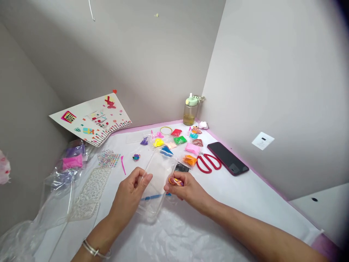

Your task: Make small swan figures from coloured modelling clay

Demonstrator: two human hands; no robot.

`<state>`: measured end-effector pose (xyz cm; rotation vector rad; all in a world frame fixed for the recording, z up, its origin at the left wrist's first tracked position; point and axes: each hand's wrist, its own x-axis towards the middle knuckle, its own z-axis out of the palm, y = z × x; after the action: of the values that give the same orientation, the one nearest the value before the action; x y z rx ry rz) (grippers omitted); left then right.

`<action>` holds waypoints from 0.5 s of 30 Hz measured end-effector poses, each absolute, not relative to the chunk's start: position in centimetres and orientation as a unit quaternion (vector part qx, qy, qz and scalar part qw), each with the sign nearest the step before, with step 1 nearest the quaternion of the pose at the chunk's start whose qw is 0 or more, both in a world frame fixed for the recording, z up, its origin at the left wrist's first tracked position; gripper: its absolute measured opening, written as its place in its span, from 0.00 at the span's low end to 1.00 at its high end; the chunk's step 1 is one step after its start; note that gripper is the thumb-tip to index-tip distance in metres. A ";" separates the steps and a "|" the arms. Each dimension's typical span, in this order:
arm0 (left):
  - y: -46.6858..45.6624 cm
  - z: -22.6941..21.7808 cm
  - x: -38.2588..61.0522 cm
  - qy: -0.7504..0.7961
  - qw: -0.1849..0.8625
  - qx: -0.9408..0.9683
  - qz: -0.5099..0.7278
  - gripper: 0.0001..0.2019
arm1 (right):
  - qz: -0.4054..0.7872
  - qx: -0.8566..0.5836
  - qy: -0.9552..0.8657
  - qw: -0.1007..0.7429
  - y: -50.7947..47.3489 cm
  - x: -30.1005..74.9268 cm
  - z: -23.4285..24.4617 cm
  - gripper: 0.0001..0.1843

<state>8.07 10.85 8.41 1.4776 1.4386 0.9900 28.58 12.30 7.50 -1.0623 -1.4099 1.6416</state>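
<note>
A clear plastic phone case is held between both hands above the white table cover. My left hand grips its left edge with curled fingers. My right hand pinches a small swirled orange and purple clay piece against the case's right edge. A thin blue tool lies under the case.
Several small coloured clay packets lie beyond the case, with red scissors, a dark phone and a green-lidded bottle to the right. A decorated card, rhinestone sheet and clear moulds lie left.
</note>
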 end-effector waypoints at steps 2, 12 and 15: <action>10.3 9.2 7.6 0.544 0.483 0.555 0.405 0.21 | 0.667 -0.383 -0.518 0.375 12.5 28.8 7.6 0.16; 8.2 10.0 4.5 0.465 0.604 0.509 0.399 0.27 | 0.667 -0.386 -0.482 0.417 12.6 29.2 7.2 0.15; 7.6 10.0 4.1 0.514 0.531 0.556 0.381 0.20 | 0.667 -0.386 -0.486 0.411 12.4 29.0 7.3 0.16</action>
<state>4.12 7.64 9.98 1.3265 1.2268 0.9098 29.04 12.35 7.29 -0.9707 -1.2235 1.6797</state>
